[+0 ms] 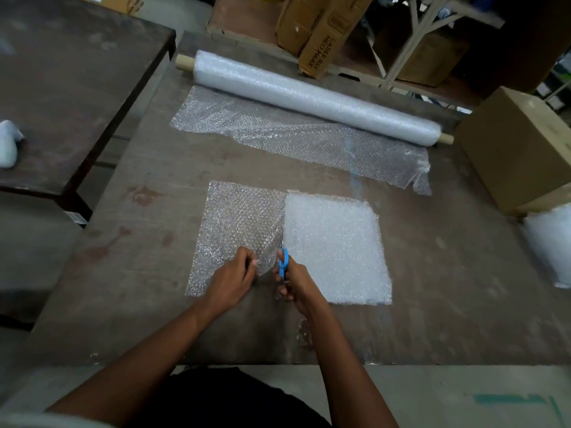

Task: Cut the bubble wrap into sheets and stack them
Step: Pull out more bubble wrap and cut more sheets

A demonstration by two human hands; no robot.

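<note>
Near the front edge of the tabletop [129,168], my left hand [230,278] pinches and lifts the cut edge of a bubble wrap sheet [234,223], keeping it taut so the blades can run cleanly. My right hand [296,284] grips blue scissors [283,262], blades pointing toward the far edge, midway up the sheet. A whiter stack of cut sheets [335,245] lies just beside it. The roll [315,97] lies along the far edge, with its loose end unrolled toward me

bare forearms, no sleeves or wrist gear visible; dark black garment [222,393] at torso, low in frame.
</note>
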